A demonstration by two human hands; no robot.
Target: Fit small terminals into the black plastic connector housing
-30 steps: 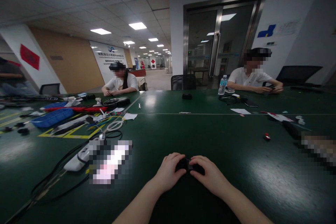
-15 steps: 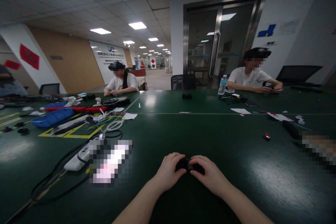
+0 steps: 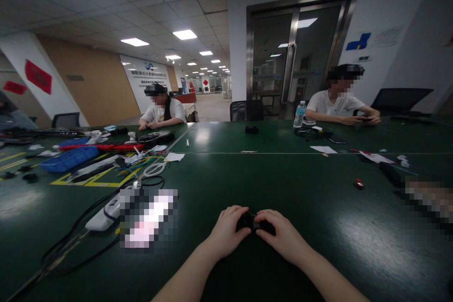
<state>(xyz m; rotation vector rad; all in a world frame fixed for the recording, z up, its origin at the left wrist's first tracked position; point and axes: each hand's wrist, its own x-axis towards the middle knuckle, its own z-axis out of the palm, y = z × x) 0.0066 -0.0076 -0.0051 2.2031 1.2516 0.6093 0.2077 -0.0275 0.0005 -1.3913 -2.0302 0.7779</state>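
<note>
A small black object point(image 3: 252, 225) sits low over the green table point(image 3: 212, 184) in front of me, its kind hard to make out in the dark. From the left side my left hand point(image 3: 227, 232) is closed on it, thumb at the near edge and fingers over the far one. My right hand point(image 3: 281, 233) grips its other end in the same way, with the thumb close to the left thumb. Fingers cover much of the object. Whether it touches the tabletop, I cannot tell.
Left of my hands lie a white power strip point(image 3: 106, 212), black cables and a blurred bright rectangle point(image 3: 152, 217). Beyond are a blue tray point(image 3: 69, 159) and loose wires. A red item point(image 3: 358, 183) lies right. Two people sit opposite, near a water bottle point(image 3: 299, 114).
My hands and the black object hold almost the same place. The view has shifted very slightly. Across the table, the right-hand person's hands have moved a little.
</note>
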